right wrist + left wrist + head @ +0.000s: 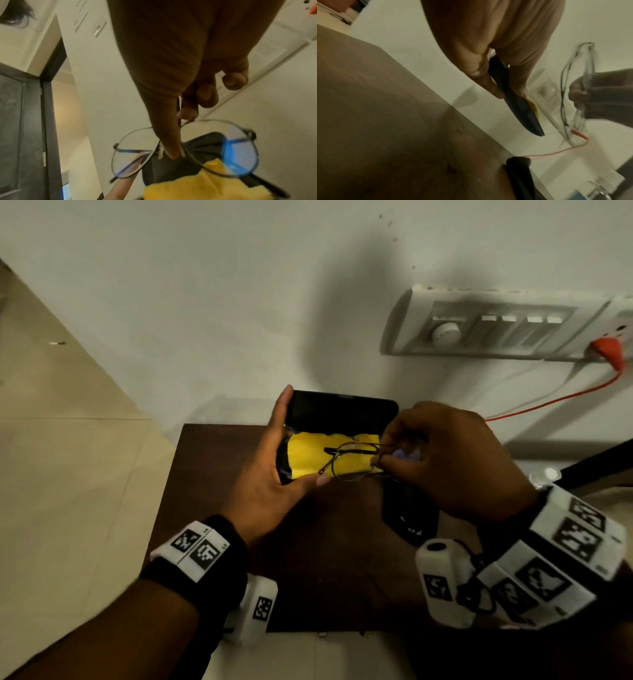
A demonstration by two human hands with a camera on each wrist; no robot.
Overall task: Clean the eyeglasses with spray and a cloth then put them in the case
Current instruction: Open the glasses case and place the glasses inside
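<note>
My left hand grips the open black glasses case at its left end, above the brown table. A yellow cloth lies inside the case. My right hand pinches the thin round-rimmed eyeglasses at the bridge, just over the case's right half. In the right wrist view the eyeglasses hang from my fingertips, above the case and cloth. The left wrist view shows the case edge-on in my left hand, with the eyeglasses to its right.
A black pouch lies on the table under my right wrist. A clear bottle stands at the right. On the wall behind is a switchboard with an orange plug and cable. Tiled floor lies to the left.
</note>
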